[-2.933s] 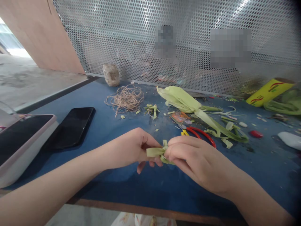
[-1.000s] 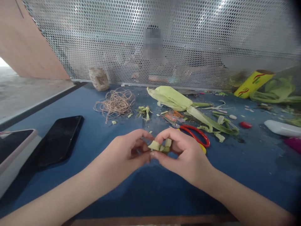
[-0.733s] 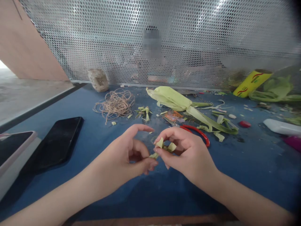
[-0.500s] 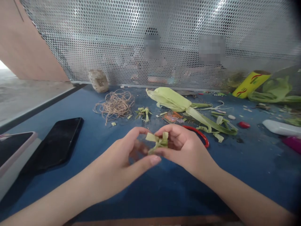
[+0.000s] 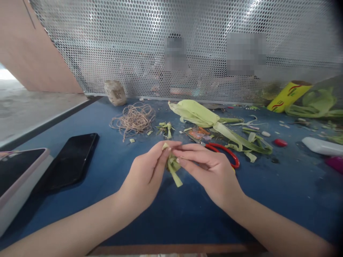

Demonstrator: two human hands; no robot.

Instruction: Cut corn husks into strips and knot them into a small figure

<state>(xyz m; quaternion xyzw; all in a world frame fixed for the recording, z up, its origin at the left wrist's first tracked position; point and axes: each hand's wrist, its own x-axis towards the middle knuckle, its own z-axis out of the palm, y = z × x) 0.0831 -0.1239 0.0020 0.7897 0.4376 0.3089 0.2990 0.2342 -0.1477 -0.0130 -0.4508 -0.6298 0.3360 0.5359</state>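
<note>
Between my two hands is a small knotted piece of pale green corn husk (image 5: pixel 174 167), with one flat strip hanging down toward me. My left hand (image 5: pixel 150 167) pinches its upper left end between thumb and fingers. The fingertips of my right hand (image 5: pixel 210 166) close on its upper right side, and the two hands touch or nearly touch. Part of the husk is hidden behind the fingers. Just beyond my right hand lie red-handled scissors (image 5: pixel 232 154), partly covered by it. A small tied husk bundle (image 5: pixel 166 129) rests on the table beyond my hands.
On the blue table (image 5: pixel 150 228) are a tangle of twine (image 5: pixel 135 119), a husk-wrapped corn cob (image 5: pixel 198 112), a black phone (image 5: pixel 71 160), a jar (image 5: pixel 115 92), a yellow tube (image 5: pixel 289 95) and a white object (image 5: pixel 321 146). A perforated metal screen (image 5: pixel 134 43) stands behind, with people beyond.
The husk piece has turned so a strip now points downward. My left thumb and fingers have closed on it, and my right fingers have stretched toward the left hand.
</note>
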